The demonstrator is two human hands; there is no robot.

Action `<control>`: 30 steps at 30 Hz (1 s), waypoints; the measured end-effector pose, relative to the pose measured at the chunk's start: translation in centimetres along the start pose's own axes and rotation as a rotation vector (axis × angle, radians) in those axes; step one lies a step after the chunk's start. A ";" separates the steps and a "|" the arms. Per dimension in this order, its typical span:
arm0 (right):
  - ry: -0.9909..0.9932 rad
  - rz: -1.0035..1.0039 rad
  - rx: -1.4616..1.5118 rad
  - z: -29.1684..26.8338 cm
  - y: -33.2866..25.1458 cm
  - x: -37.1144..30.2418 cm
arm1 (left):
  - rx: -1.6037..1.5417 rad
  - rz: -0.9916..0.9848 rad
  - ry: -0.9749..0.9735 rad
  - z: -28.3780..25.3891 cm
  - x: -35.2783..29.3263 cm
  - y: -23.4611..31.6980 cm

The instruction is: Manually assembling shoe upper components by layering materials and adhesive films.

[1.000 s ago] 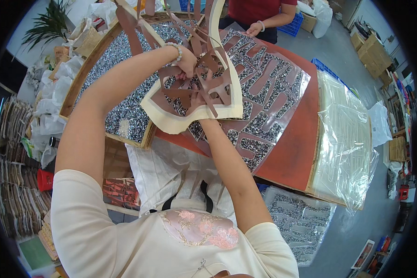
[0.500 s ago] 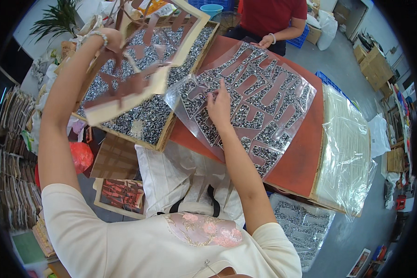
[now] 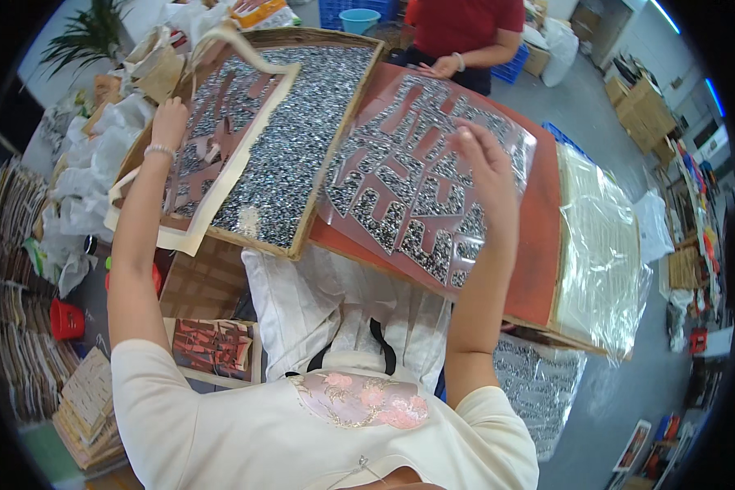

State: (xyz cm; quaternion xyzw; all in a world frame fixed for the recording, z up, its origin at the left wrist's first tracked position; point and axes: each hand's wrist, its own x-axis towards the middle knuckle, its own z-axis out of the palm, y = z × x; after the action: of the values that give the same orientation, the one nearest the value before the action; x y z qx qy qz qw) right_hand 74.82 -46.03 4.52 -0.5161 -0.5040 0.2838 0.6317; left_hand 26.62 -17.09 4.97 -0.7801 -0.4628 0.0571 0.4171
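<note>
- On the left, over the tray's left part: left hand (image 3: 170,122) at the outer edge of a brown cut-out stencil (image 3: 241,161) with cream border.
- Left fingers bent down at that edge; pinching it or only resting there, cannot tell. Beaded bracelet (image 3: 160,150) on the wrist.
- Stencil place: over the left half of a wooden-rimmed tray (image 3: 308,224), near corner out past the near rim, far end blurred. Lying flat or slightly raised, cannot tell.
- Inside the tray, right of the stencil: glittering dark-and-silver bits (image 3: 318,106) in a broad layer; pale patch at the near end.
- Right of the tray: clear sheet (image 3: 416,175) with sparkly patches around bare elongated shapes, on the red tabletop (image 3: 539,237).
- In front of the sheet's right side in view: right hand (image 3: 488,167), nothing held, fingers loosely bent and a little apart. Touching the sheet or not, cannot tell.
- At the sheet's far edge: co-worker's hand (image 3: 441,67), palm up, below a red shirt (image 3: 469,24).
- Farther right on the tabletop: pale stack (image 3: 598,261) under shiny plastic wrap.
- Near left, below the tray: shallow box (image 3: 256,353) with red and dark cut pieces (image 3: 212,343).
- Near right, lower than the tabletop: another glittery sheet (image 3: 539,392).
</note>
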 end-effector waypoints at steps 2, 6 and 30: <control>0.140 -0.070 -0.157 -2.3 -1.9 -2.0 | -0.161 -0.141 0.132 -3.1 -0.1 4.3; 0.336 -0.004 -0.333 -4.9 -0.2 -6.6 | -0.826 0.023 0.067 -4.9 -1.3 12.8; 0.258 -0.066 -1.273 -14.5 14.7 -20.5 | -1.126 0.011 0.164 -10.8 2.4 29.3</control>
State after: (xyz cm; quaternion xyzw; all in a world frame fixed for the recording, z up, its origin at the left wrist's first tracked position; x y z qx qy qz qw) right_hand 83.84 -64.86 -15.75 -0.8037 -0.5093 -0.1541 0.2665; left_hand 52.83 -28.21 -7.95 -0.8864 -0.3840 -0.2568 -0.0290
